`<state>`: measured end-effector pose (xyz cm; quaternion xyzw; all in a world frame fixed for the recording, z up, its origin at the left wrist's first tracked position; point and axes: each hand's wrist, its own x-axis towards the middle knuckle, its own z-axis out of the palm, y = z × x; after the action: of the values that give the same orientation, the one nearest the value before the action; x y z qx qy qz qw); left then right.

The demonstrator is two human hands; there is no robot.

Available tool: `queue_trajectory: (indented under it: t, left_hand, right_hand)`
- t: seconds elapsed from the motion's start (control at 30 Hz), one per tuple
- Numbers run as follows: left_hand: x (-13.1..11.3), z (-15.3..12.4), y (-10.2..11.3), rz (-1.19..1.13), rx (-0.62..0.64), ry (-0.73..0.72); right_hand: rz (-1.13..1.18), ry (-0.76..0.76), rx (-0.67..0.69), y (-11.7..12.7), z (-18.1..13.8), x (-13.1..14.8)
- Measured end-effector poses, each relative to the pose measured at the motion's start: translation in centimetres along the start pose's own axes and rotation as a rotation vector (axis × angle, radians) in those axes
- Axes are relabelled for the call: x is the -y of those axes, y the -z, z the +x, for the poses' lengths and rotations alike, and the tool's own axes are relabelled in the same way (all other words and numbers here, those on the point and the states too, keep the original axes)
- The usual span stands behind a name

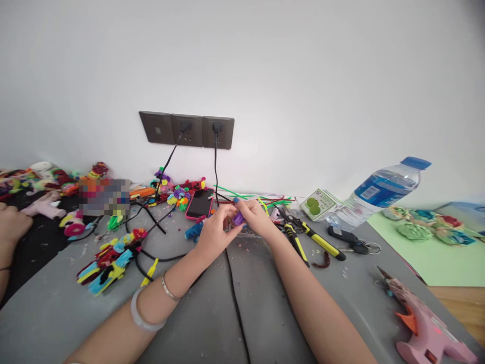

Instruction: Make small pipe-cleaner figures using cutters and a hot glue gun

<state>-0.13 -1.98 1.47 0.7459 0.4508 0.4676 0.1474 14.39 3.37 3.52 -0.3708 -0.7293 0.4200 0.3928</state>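
Left hand and right hand meet, fingertips pinched together on a small purple piece between them. Pliers lie just right of the right hand, a phone beyond the left.

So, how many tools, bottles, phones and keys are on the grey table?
Tools: 3 - pliers, cutters, glue gun
Bottles: 1 - water bottle
Phones: 1 - phone
Keys: 1 - car key
Total: 6
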Motion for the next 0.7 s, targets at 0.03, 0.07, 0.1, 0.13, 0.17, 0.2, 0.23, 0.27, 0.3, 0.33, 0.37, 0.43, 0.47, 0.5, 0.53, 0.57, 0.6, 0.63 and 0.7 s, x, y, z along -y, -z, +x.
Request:
queue_trajectory:
  t: [0.03, 0.07, 0.1, 0.13, 0.17, 0.2, 0.23, 0.27, 0.3, 0.33, 0.37, 0.43, 0.47, 0.5, 0.53, 0.57, 0.6, 0.63, 0.7]
  left_hand:
    - [0.0, -0.04, -0.01, -0.019, -0.017, -0.013]
    - [0.03, -0.08, -0.02, -0.025, -0.034, -0.035]
    - [0.08, -0.11, -0.03, -0.019, -0.048, -0.063]
    - [0.14, -0.12, -0.04, -0.006, -0.057, -0.095]
    - [0.21, -0.12, -0.04, 0.006, -0.064, -0.128]
    - [0.28, -0.1, -0.03, 0.016, -0.066, -0.16]
    - [0.35, -0.07, -0.02, 0.023, -0.068, -0.193]
    - [0.41, -0.03, 0.0, 0.029, -0.071, -0.226]
    - [0.46, 0.01, 0.03, 0.033, -0.074, -0.255]
    - [0.49, 0.04, 0.07, 0.035, -0.077, -0.28]
    - [0.51, 0.07, 0.1, 0.035, -0.079, -0.3]
    - [0.5, 0.09, 0.16, 0.025, -0.079, -0.316]
    - [0.47, 0.09, 0.17, 0.016, -0.073, -0.31]
    - [0.43, 0.07, 0.16, 0.005, -0.068, -0.293]
    - [0.38, 0.05, 0.14, -0.009, -0.062, -0.266]
    - [0.31, 0.03, 0.09, -0.029, -0.061, -0.23]
    - [0.23, 0.01, 0.03, -0.056, -0.064, -0.186]
    - [0.14, 0.0, -0.04, -0.093, -0.073, -0.132]
    - [-0.05, 0.01, -0.21, -0.191, -0.097, -0.011]
  right_hand:
    - [0.004, 0.005, 0.0, -0.04, 0.02, 0.01]
    - [0.009, 0.011, -0.002, -0.08, 0.04, 0.06]
    - [0.016, 0.017, -0.005, -0.1, 0.04, 0.14]
    - [0.021, 0.019, -0.006, -0.12, 0.03, 0.23]
    - [0.025, 0.016, -0.007, -0.12, 0.02, 0.31]
    - [0.025, 0.009, -0.009, -0.12, 0.0, 0.39]
    - [0.022, 0.001, -0.012, -0.11, -0.02, 0.44]
    - [0.015, -0.004, -0.015, -0.1, -0.04, 0.47]
    - [0.004, -0.005, -0.021, -0.1, -0.07, 0.48]
    - [-0.008, 0.0, -0.026, -0.1, -0.09, 0.47]
    - [-0.021, 0.008, -0.033, -0.1, -0.11, 0.45]
    - [-0.045, 0.023, -0.039, -0.13, -0.16, 0.44]
    - [-0.051, 0.026, -0.04, -0.14, -0.18, 0.46]
    - [-0.054, 0.028, -0.039, -0.15, -0.21, 0.5]
    - [-0.054, 0.031, -0.038, -0.16, -0.24, 0.57]
    - [-0.052, 0.039, -0.036, -0.15, -0.28, 0.64]
    - [-0.051, 0.049, -0.034, -0.14, -0.32, 0.72]
    - [-0.053, 0.061, -0.031, -0.11, -0.36, 0.77]
    - [-0.067, 0.083, -0.029, -0.03, -0.43, 0.74]
